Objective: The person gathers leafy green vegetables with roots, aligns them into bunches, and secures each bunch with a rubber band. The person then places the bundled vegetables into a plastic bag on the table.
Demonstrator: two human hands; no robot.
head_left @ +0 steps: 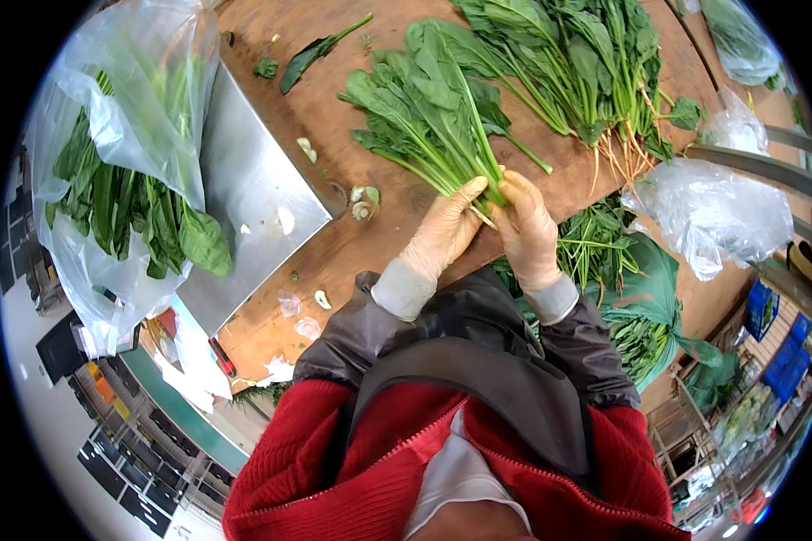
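At far left we see a clear bag of greens (pixel 122 194) on a steel tray (pixel 253 194). Our left hand (pixel 442 233) and right hand (pixel 525 230), gloved, both clench the stem end of a spinach bunch (pixel 429 113) on the wooden table (pixel 334 257); leaves fan away beyond our fingertips. A larger spinach pile (pixel 586 63) lies right.

Clear bag of greens (pixel 117 189) on a steel tray (pixel 253 180); crumpled plastic bag (pixel 717 216) at right.
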